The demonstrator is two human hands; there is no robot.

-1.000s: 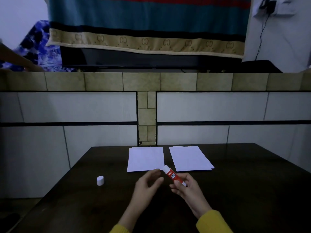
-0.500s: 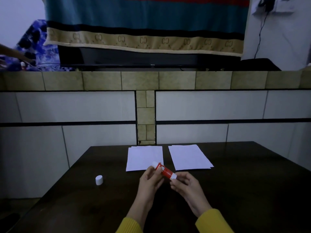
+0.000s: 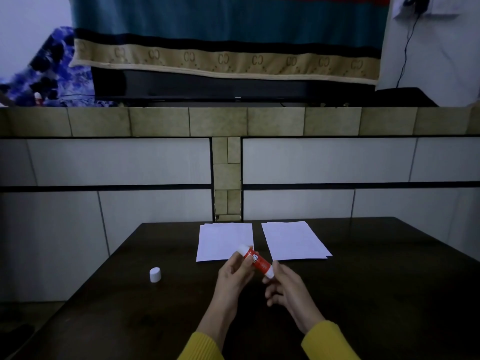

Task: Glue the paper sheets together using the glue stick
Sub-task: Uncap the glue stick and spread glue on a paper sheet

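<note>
Left hand [image 3: 235,275] grips red glue stick [image 3: 255,260]; right hand [image 3: 284,287] pinches its base; label blurred, perhaps "stick".

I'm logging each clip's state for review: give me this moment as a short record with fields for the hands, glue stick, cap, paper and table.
left hand: left hand grips the upper part of the glue stick
right hand: right hand pinches the stick's lower white end
glue stick: glue stick, red, tilted, held above the table, uncapped
cap: white cap stands alone on the table, to the left of the hands
paper: left stack and right stack lie side by side, apart
table: dark table
</note>
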